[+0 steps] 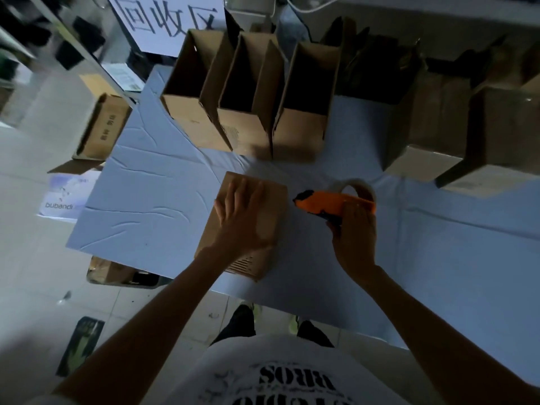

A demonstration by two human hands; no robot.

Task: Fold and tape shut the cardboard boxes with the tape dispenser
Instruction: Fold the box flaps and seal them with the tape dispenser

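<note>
Your left hand [245,214] lies flat, fingers spread, pressing the top of a closed cardboard box [277,204] near the front edge of the pale-covered table [163,206]. Just beside the box, your right hand [355,229] curls round the handle of the orange tape dispenser [324,204], its nose pointing at the box. Open boxes [248,92] stand in a row behind.
</note>
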